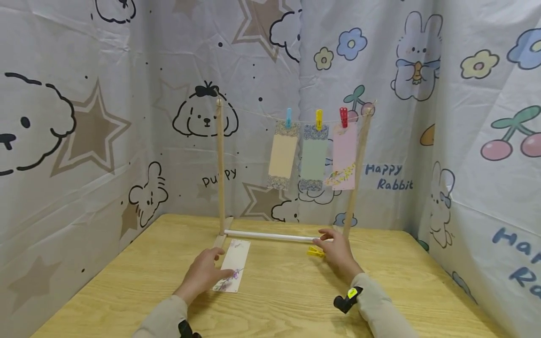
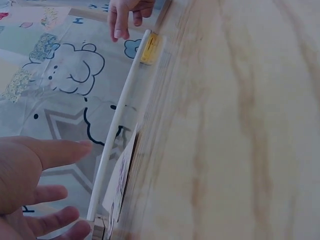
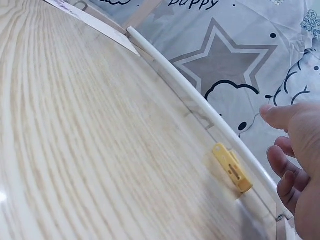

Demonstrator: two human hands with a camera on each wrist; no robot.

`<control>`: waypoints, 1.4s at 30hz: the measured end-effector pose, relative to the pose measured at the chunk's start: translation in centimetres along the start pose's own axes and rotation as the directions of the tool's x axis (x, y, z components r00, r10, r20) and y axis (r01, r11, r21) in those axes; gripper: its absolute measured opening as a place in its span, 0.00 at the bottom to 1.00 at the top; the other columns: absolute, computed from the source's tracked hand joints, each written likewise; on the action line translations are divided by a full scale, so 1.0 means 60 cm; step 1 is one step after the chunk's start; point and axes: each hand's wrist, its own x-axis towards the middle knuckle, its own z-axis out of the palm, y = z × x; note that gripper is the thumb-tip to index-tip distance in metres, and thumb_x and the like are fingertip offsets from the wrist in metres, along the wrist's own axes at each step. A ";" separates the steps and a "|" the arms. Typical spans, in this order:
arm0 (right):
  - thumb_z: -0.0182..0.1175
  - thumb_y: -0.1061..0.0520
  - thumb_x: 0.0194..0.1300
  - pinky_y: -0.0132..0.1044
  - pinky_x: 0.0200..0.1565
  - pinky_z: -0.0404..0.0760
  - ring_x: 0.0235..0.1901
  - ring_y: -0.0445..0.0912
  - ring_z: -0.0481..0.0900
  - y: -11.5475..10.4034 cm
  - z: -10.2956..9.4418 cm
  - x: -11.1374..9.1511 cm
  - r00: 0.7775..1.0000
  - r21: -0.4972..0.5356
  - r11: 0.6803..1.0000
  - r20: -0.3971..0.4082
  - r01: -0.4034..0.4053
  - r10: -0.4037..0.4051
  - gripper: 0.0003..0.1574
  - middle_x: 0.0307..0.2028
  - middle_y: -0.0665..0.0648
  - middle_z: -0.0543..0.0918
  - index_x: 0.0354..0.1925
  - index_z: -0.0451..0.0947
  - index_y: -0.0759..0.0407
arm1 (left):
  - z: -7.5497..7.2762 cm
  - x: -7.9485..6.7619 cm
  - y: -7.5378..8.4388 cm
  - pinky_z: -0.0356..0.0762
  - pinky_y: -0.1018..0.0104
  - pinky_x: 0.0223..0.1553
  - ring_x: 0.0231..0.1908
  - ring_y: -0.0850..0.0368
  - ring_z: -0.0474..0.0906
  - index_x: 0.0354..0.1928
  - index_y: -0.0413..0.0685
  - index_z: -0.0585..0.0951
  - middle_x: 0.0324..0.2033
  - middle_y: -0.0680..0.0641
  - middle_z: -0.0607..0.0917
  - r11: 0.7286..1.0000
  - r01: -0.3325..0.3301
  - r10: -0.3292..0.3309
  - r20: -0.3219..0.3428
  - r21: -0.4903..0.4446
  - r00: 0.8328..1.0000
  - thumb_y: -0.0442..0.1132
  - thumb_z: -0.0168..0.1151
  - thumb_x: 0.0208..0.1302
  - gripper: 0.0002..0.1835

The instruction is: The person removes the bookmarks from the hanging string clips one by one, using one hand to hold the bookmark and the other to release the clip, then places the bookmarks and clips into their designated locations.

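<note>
A cream card (image 1: pixel 237 256) with purple flowers lies on the table toward the left. My left hand (image 1: pixel 202 273) hovers at its left side, thumb over the flowered end, and the left wrist view shows that hand's fingers (image 2: pixel 55 220) spread with nothing between them. Near the right end of the white rod (image 1: pixel 270 235) lies a yellow clothespin (image 1: pixel 314 252). Just right of it is my right hand (image 1: pixel 338 253), its fingers loosely bent. In the right wrist view these fingers (image 3: pixel 280 120) stand apart from the clothespin (image 3: pixel 233 167) and hold nothing.
Two wooden posts (image 1: pixel 221 164) carry a string (image 1: pixel 249 112). From it hang a beige card (image 1: pixel 283 152) on a blue clothespin (image 1: pixel 289 118), a green card (image 1: pixel 313 157) on a yellow one, and a pink card (image 1: pixel 344 150) on a red one. Patterned curtains surround the table (image 1: pixel 287 300).
</note>
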 end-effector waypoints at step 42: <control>0.73 0.55 0.67 0.36 0.32 0.79 0.32 0.47 0.82 -0.033 -0.023 0.007 0.998 -0.101 0.993 -0.016 0.054 -0.056 0.29 0.41 0.57 0.84 0.61 0.80 0.64 | 0.008 0.026 0.035 0.76 0.38 0.55 0.56 0.35 0.76 0.63 0.36 0.78 0.57 0.35 0.77 0.998 -0.043 0.043 -0.007 -0.041 0.999 0.41 0.81 0.56 0.34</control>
